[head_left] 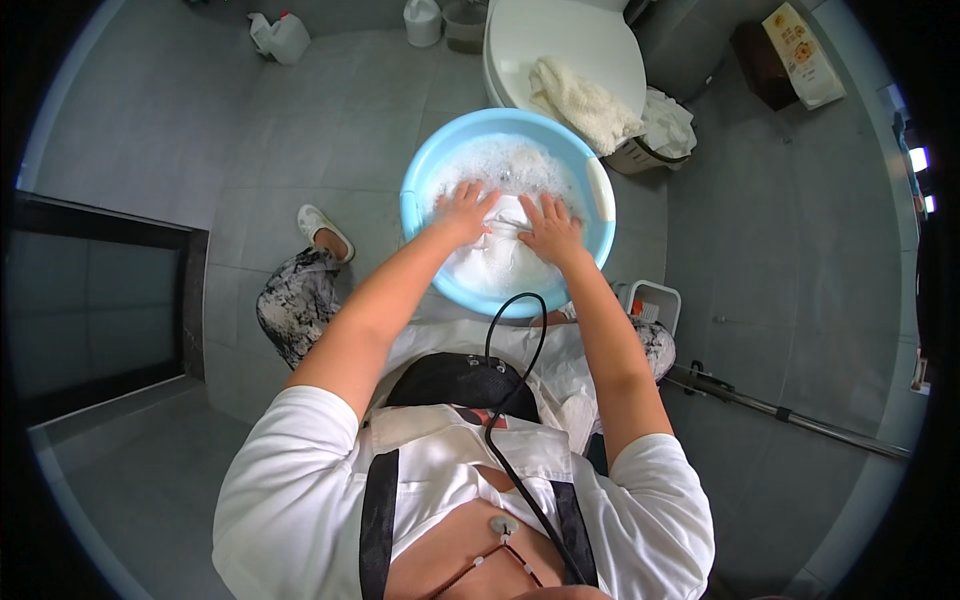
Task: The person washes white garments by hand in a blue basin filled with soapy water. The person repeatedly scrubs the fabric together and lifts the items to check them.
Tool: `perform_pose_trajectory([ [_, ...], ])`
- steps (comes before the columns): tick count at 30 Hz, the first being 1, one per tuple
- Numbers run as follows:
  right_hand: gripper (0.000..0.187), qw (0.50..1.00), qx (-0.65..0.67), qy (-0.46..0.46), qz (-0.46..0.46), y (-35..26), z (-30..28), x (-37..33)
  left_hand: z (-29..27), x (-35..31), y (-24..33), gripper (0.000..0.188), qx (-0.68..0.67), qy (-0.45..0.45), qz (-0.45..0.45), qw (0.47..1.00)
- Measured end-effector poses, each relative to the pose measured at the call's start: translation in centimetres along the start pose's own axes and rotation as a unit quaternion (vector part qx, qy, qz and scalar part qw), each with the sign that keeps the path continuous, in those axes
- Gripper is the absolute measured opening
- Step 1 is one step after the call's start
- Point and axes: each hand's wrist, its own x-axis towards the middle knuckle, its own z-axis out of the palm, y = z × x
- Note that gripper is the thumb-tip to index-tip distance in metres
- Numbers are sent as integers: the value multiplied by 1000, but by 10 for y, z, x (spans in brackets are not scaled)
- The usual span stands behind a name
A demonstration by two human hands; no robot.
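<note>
Although the fisheye bends its edges, the dark-framed panel (pixel 95 300) at far left reads as rectangular. Next, up top by the wall: white plastic jug (pixel 289 38), red cap. Below it, one leg in black-and-grey patterned trousers (pixel 298 305), foot in a white slip-on shoe (pixel 326 232) on grey tile. Further right, a white container (pixel 422 22) on the floor, near the toilet. Mid-view: round light-blue basin (pixel 411 205) directly in front of the person, suds (pixel 530 160) thickest toward its far side. Left hand (pixel 463 212): palm down in the basin, fingers spread apart on the wet white cloth (pixel 506 222), some fingertips lost in foam. Cloth lies in the basin, between and under both hands. Right hand (pixel 551 229): same pose, fingers apart, on the cloth's right side. Black cable (pixel 544 322) loops up across the near rim. Then white toilet (pixel 570 45), lid down, cream towel (pixel 580 100) draped over its front edge; bin (pixel 632 160) just beside. Far right: metal pole (pixel 830 428) low, printed pack (pixel 805 60) high.
</note>
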Motion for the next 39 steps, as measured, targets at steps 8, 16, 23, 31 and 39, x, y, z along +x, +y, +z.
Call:
perform_pose_trajectory([
  [8,46,986,-56,-153,12,-4,-1,4,46,22,-8,30,76,-46,-2,996],
  [16,49,990,-47,-112,78,7,-19,10,12,23,-22,22,16,125,11,992],
  [23,45,977,154,-84,121,19,-62,4,-18,18,-33,29,-36,79,20,996],
  [31,52,685,723,80,50,45,-30,6,-34,6,-31,33,-806,74,-22,587],
  [39,53,659,712,243,35,-26,-38,-13,-23,0,8,40,-947,45,16,318],
])
